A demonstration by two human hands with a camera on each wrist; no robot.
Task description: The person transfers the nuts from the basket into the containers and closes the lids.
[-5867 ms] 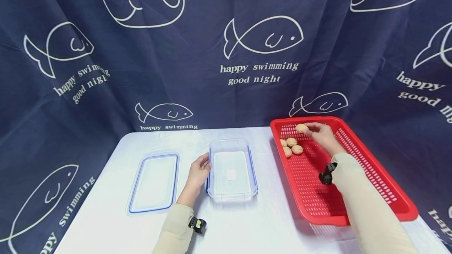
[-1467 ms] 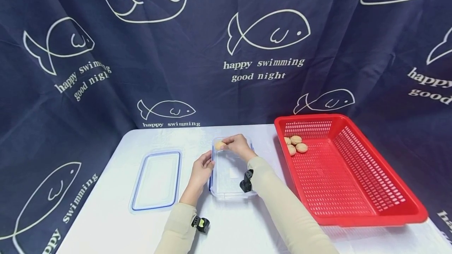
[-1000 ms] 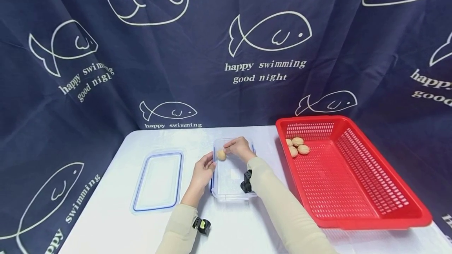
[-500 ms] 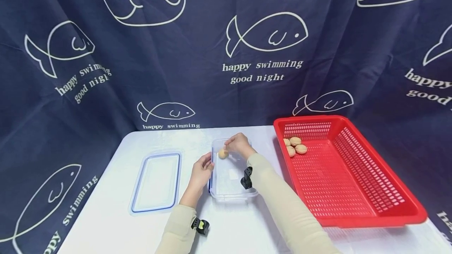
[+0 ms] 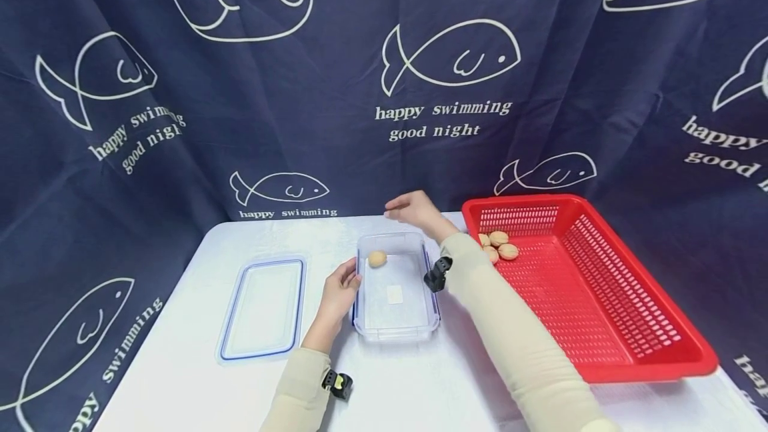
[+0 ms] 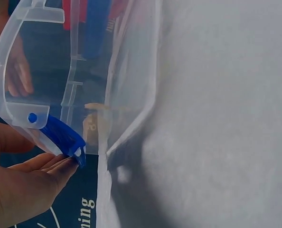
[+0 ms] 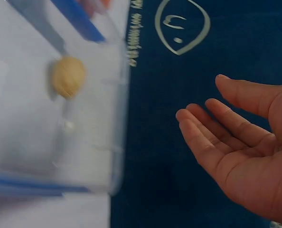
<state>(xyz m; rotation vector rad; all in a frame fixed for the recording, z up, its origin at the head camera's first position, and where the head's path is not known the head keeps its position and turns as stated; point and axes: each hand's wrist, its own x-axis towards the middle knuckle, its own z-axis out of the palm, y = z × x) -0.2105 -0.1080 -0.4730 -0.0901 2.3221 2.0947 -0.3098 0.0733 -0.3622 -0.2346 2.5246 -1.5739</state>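
Observation:
A clear plastic food container [image 5: 396,337] with blue side latches stands uncovered on the table. One walnut [image 5: 377,259] lies inside near its far left corner; the right wrist view also shows this walnut [image 7: 68,76]. My left hand [image 5: 339,292] holds the container's left side, fingertips against the blue latch [image 6: 62,135] and thumb close to the rim. Beyond the container's far edge, my right hand [image 5: 414,209] is raised with nothing in it. Its fingers are loosely bent and the thumb stands apart in the right wrist view.
A red perforated basket [image 5: 600,299] stands at the right with several walnuts [image 5: 499,239] in its far left corner. The container's clear lid [image 5: 263,309], edged in blue, lies flat at the left. A dark blue fish-print curtain [image 5: 336,85] hangs behind the table.
My right hand brought a walnut from the red basket into the container, let it go and rose away towards the back. My left hand has stayed at the container's left side.

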